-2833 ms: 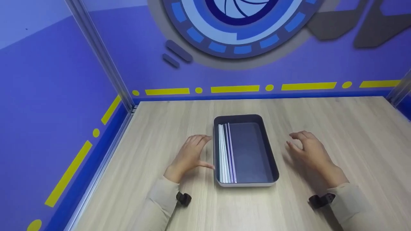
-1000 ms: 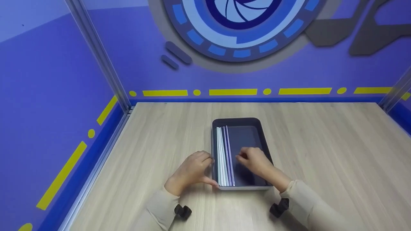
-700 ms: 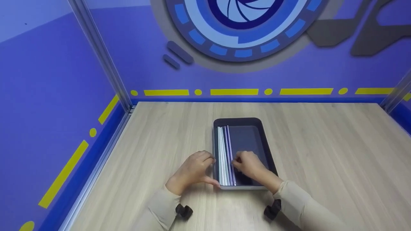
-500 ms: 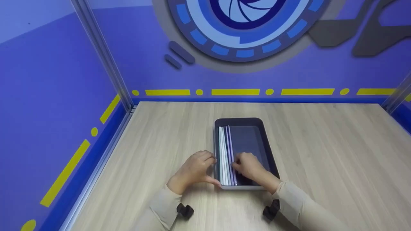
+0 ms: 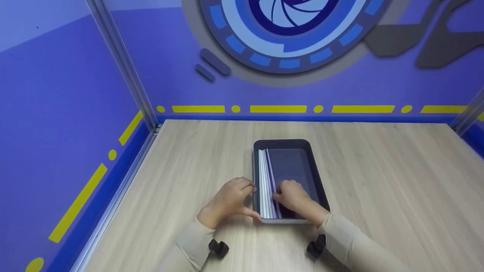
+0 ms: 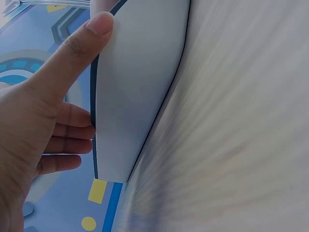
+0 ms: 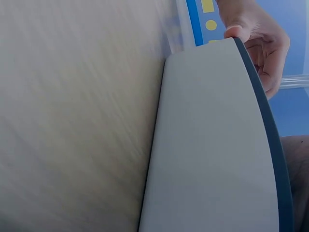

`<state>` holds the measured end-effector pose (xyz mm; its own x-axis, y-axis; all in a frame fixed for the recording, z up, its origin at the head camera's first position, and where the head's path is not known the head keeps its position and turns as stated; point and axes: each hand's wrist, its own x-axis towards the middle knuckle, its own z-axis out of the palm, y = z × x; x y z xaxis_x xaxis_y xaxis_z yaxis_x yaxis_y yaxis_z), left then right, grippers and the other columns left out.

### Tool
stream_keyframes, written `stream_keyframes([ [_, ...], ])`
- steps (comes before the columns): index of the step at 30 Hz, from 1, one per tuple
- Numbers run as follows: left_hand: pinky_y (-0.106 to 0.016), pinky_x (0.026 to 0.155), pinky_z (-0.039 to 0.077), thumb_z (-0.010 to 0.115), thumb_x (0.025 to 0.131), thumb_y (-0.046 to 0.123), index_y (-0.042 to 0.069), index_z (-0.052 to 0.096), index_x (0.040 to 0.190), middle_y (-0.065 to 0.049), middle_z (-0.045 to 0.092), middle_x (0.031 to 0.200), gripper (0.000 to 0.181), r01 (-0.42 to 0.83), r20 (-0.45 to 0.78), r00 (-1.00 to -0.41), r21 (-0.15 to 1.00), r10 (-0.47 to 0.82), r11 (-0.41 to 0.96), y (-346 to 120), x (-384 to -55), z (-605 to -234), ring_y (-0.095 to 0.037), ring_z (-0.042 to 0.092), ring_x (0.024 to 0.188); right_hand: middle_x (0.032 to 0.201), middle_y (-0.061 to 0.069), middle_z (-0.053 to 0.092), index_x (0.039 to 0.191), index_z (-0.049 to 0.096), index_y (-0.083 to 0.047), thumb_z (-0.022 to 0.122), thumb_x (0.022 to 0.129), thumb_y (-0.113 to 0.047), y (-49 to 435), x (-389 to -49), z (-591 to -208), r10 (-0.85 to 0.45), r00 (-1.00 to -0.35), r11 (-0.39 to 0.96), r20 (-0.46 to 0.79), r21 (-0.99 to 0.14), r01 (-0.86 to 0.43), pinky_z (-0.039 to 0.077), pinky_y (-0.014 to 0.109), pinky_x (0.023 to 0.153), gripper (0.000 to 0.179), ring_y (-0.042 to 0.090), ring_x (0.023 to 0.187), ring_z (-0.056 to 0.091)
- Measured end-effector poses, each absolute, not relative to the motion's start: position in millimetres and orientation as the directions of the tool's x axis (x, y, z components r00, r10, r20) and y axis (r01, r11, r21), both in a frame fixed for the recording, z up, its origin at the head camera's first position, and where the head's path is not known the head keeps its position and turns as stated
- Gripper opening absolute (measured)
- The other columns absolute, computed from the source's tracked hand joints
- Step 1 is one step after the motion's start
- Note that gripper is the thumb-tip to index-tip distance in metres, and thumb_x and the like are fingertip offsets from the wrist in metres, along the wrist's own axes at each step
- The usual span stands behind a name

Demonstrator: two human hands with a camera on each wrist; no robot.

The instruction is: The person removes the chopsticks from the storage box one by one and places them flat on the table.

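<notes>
Risk: if I'm pushing only their near part, the purple sticks (image 5: 272,177) could be skewing, far ends rolling rightward | my left hand (image 5: 231,198): thumb and fingers resting apart, touching the tray (image 5: 293,162), lower centre | my right hand (image 5: 294,195): resting curled, pinch or mere touch I cannot tell | purple sticks lying at right fingertips, mid-frame; white sticks (image 5: 264,184) sitting leftward

Pale wood-grain tabletop (image 5: 196,158) across the lower half of the head-cam frame, and a dark-lined, light-grey-sided rectangular tray (image 5: 291,162) sits flat on it, kinda right of centre.
</notes>
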<state>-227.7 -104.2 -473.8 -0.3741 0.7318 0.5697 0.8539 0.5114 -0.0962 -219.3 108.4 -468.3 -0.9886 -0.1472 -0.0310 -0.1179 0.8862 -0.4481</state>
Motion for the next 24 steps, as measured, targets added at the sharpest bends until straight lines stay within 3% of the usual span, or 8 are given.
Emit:
stream_keyframes([
  [7, -0.024, 0.084, 0.051, 0.074, 0.050, 0.072, 0.008, 0.067, 0.088, 0.000, 0.067, 0.091, 0.075, 0.851, 0.575, -0.371, -0.105, 0.730, 0.515, -104, -228, -475, -0.014, 0.062, 0.088, 0.054, 0.000, 0.050, 0.057, 0.053, -0.011, 0.071, 0.081, -0.022, 107, -221, -470, -0.142, -0.989, 0.886, -0.041, -0.450, -0.109, 0.038, 0.026, 0.046, 0.032, 0.015, 0.050, 0.047],
  [12, -0.024, 0.083, 0.051, 0.075, 0.049, 0.071, 0.008, 0.067, 0.087, 0.000, 0.067, 0.090, 0.074, 0.854, 0.577, -0.366, -0.104, 0.730, 0.510, -104, -228, -475, -0.013, 0.062, 0.086, 0.052, -0.002, 0.048, 0.056, 0.052, -0.011, 0.071, 0.083, -0.023, 110, -222, -472, -0.140, -0.989, 0.869, -0.039, -0.484, -0.104, 0.035, 0.023, 0.045, 0.035, 0.013, 0.048, 0.045],
  [24, -0.023, 0.083, 0.051, 0.074, 0.049, 0.072, 0.010, 0.067, 0.087, 0.001, 0.067, 0.090, 0.073, 0.854, 0.570, -0.380, -0.088, 0.729, 0.513, -104, -228, -474, -0.013, 0.062, 0.086, 0.051, 0.001, 0.054, 0.063, 0.057, -0.009, 0.066, 0.086, -0.016, 117, -221, -465, -0.125, -0.992, 0.796, 0.006, -0.597, -0.104, 0.044, 0.024, 0.033, 0.026, 0.007, 0.032, 0.046],
])
